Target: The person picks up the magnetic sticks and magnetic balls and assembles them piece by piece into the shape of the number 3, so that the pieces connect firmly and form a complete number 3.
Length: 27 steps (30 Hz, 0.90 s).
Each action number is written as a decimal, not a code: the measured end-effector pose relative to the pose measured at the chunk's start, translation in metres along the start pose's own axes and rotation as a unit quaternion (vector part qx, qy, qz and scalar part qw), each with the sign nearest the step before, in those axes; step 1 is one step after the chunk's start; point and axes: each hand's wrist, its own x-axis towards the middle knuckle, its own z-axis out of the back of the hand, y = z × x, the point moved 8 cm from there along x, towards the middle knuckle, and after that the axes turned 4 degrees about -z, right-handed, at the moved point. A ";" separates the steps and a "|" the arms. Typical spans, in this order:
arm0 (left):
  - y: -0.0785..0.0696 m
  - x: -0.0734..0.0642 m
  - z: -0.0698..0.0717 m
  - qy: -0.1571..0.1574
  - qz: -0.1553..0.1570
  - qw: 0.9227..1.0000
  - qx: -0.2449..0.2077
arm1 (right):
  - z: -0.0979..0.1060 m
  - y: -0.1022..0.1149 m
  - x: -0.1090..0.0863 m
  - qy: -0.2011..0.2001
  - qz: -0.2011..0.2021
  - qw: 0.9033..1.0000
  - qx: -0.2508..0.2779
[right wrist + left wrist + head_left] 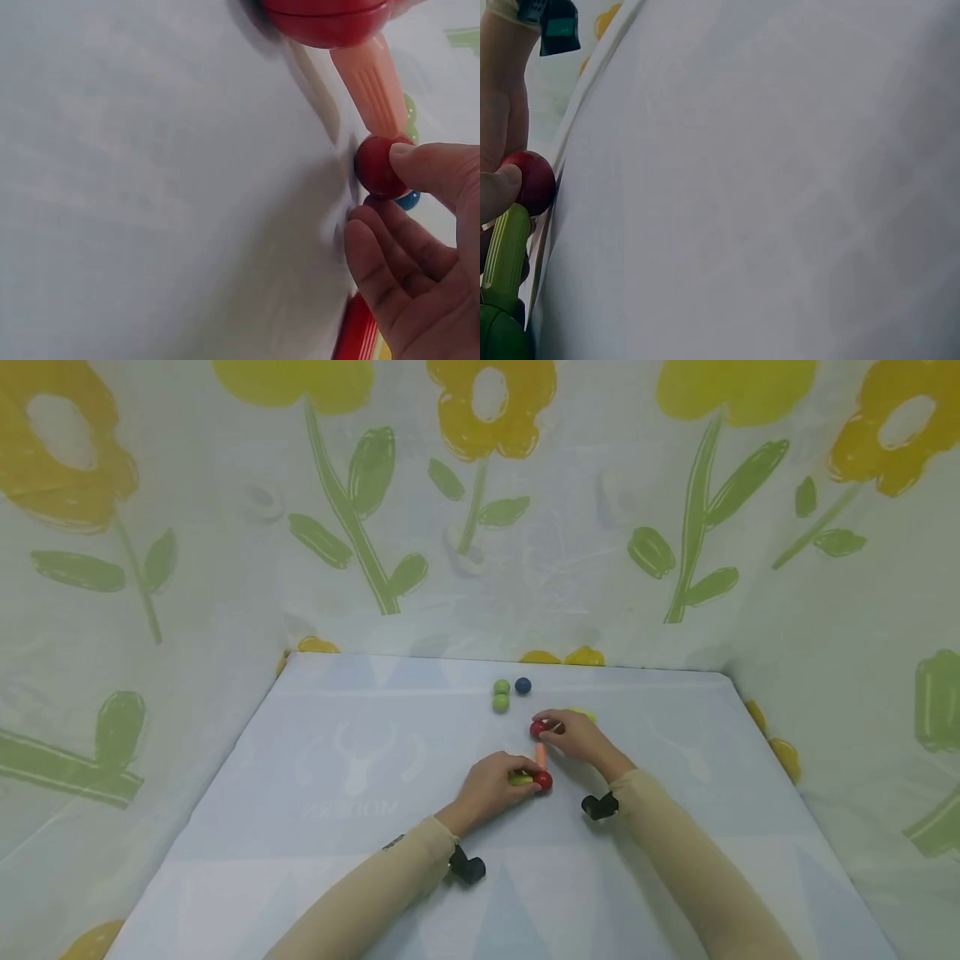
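Orange rod (541, 756), over the bench (360, 877), joins near red ball (543, 782) and far red ball (537, 729). Left hand (491, 783): thumb and curled fingers grasp near red ball. Right hand (579, 739): fingers pinch far red ball against thumb.

Pointing away from you, a ribbed orange rod (541, 757) spans from a nearer red ball (543, 782) to a farther red ball (537, 730), while a ribbed yellow-green rod (521, 779) meets the nearer one's left side
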 end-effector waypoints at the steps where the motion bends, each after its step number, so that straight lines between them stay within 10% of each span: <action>1: 0.000 0.000 0.000 0.000 0.000 1.000 -0.001 | 0.000 0.000 -0.002 0.002 0.001 1.000 -0.001; 27: 0.003 0.001 -0.003 0.000 0.002 1.000 0.000 | -0.003 0.003 -0.018 -0.004 0.056 0.998 -0.009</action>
